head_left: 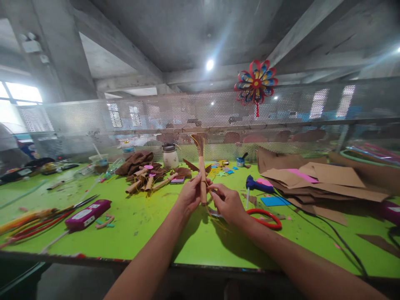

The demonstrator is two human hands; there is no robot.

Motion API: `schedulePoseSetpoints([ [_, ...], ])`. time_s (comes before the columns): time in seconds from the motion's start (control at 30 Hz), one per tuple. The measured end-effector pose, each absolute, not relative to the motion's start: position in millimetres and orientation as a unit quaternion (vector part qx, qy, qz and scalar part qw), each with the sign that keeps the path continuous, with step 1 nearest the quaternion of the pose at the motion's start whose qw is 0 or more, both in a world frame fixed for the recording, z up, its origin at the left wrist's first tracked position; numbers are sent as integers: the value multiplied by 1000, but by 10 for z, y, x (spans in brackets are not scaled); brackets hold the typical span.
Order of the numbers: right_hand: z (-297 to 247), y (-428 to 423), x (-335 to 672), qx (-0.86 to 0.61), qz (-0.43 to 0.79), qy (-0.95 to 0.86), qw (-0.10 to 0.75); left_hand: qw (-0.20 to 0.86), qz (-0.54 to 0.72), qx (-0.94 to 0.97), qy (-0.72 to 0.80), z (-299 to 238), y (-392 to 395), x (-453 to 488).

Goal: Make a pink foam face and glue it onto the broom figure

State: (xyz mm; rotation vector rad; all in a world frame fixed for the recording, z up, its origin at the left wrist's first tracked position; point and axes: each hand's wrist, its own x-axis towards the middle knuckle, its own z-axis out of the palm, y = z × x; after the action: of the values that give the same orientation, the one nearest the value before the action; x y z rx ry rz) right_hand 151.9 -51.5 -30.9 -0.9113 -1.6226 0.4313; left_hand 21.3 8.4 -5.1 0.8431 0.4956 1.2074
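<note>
Upright in the middle of the view stands a rolled brown paper tube (203, 177), its pleated top flaring out and thin yellow string running along it. My left hand (190, 193) is closed around the tube from the left. Beside its lower half, my right hand (229, 202) is closed in a pinch on fine yellow string; the fingertips are partly hidden. Loose yellow strands hang below that hand. Scissors with red handles (265, 219) lie on the table partly behind my right wrist. Brown pleated paper wings show behind the tube.
The green table (150, 237) holds a pile of rolled paper pieces (148, 179), a white jar (170, 156), a blue glue gun (259, 184) with a cord, and stacked brown paper (321, 179). At left lie a purple box (88, 214) and pipe cleaners (34, 225). A perforated screen stands behind.
</note>
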Motion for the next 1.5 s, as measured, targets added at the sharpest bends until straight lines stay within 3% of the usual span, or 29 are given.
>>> schedulePoseSetpoints([
  [0.97,-325,-493,1516,-416,162,-668,595,708,530,416,211,9,-7,214],
  [1.23,-292,-583,1549,-388,20,-713,584,716,519,417,209,11,-27,231],
  [1.5,-272,-591,1557,-437,-22,-716,544,719,512,419,214,29,-44,232],
])
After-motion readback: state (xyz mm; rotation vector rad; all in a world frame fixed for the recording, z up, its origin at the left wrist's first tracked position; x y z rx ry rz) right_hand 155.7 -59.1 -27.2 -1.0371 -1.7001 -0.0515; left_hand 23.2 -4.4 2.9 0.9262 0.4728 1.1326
